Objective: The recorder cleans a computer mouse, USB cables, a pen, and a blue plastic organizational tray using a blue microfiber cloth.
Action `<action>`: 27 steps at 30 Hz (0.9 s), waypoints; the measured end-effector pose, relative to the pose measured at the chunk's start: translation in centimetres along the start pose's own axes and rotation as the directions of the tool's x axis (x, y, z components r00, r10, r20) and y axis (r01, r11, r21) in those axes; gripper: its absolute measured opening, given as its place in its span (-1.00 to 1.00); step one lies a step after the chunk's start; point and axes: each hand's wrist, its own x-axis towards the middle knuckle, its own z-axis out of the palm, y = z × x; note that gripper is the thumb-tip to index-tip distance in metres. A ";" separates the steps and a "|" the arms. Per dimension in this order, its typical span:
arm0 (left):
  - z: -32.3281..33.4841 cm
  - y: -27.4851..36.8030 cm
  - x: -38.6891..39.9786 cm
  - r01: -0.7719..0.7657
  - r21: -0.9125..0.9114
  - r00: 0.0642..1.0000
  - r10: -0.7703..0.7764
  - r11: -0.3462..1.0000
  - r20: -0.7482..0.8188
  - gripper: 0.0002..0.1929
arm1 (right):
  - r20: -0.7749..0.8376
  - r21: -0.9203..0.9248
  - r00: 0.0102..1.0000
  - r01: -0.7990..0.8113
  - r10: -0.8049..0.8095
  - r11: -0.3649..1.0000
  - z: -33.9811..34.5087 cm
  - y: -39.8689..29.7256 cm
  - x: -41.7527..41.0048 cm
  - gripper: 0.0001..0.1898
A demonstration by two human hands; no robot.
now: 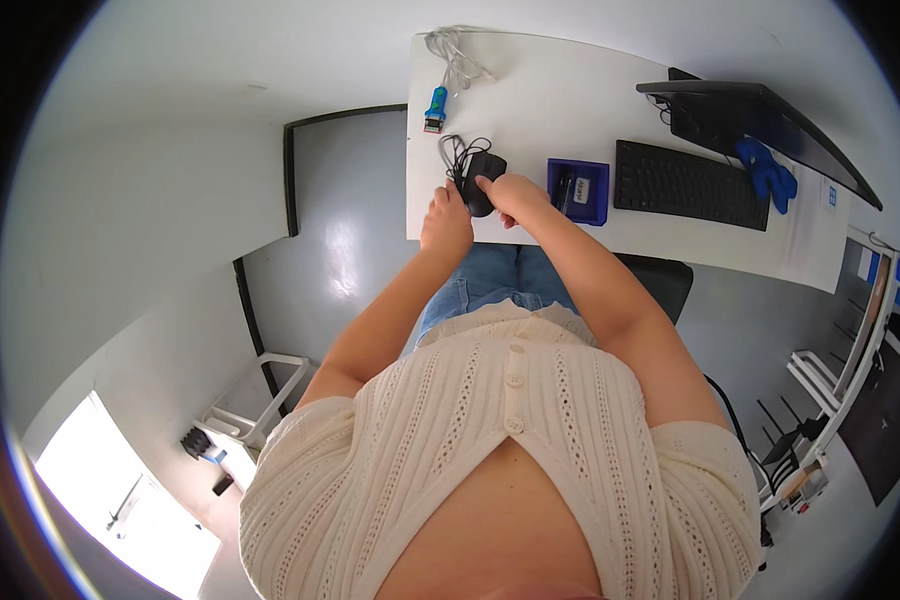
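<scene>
A black computer mouse [483,184] with its black cable [459,159] bunched beside it is at the near left part of the white desk [540,90]. My right hand [514,199] grips the mouse from its right side, the thumb on its top. My left hand [448,221] is at the mouse's lower left, fingers by the cable; whether they pinch it is not clear. Just right of my right hand stands a small blue plastic bin [600,193] with dark pen-like items and a label that bears writing.
Beyond the mouse lies a blue connector device [436,109] with a coiled clear-grey cable [454,56]. A black keyboard [690,184], a blue cloth-like item [769,176] and a monitor [750,120] occupy the right side. A dark chair [656,285] is under the near edge.
</scene>
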 end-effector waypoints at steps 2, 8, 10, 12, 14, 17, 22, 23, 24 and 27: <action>1.6 -0.8 0.0 0.019 -0.020 1.000 -0.019 1.000 0.006 -0.33 | -0.010 0.020 0.999 0.037 -0.037 0.999 0.1 0.2 -0.5 -0.23; -0.4 -0.4 0.9 -0.063 0.158 0.998 0.061 0.985 0.017 -0.34 | -0.243 -0.036 0.965 0.091 -0.097 0.995 0.8 1.2 -1.3 -0.28; -1.6 0.2 0.7 -0.028 0.105 0.998 0.033 0.994 -0.051 -0.35 | -0.225 0.004 0.970 0.091 -0.087 0.996 1.0 1.8 -2.0 -0.31; -1.4 -0.1 0.5 -0.047 0.086 0.995 0.055 0.995 -0.086 -0.35 | -0.361 0.049 0.921 0.177 -0.147 0.983 1.5 2.6 -2.8 -0.46; -1.4 -0.7 0.4 -0.070 0.003 0.992 0.070 0.998 -0.109 -0.36 | -0.395 0.072 0.897 0.242 -0.195 0.968 1.7 3.6 -3.6 -0.52; -1.6 -1.2 -0.3 -0.148 -0.116 0.983 0.133 0.982 -0.127 -0.40 | -0.476 0.119 0.829 0.392 -0.294 0.912 1.4 5.5 -6.9 -0.68; -3.9 -0.4 -1.4 -0.259 -0.075 0.960 0.249 0.963 -0.125 -0.46 | -0.621 0.267 0.747 0.487 -0.238 0.831 2.6 13.2 -11.7 -0.83; -4.3 -0.2 -1.4 -0.287 -0.046 0.951 0.280 0.957 -0.130 -0.47 | -0.657 0.366 0.748 0.425 -0.094 0.828 3.3 15.6 -12.2 -0.82; -5.0 0.3 -1.5 -0.307 -0.020 0.945 0.302 0.952 -0.126 -0.50 | -0.657 0.406 0.753 0.314 0.036 0.858 4.6 18.4 -12.3 -0.81; -5.9 0.7 -1.1 -0.413 0.018 0.901 0.412 0.910 -0.134 -0.53 | -0.569 0.393 0.753 -0.105 0.331 0.914 11.5 28.8 -11.1 -0.76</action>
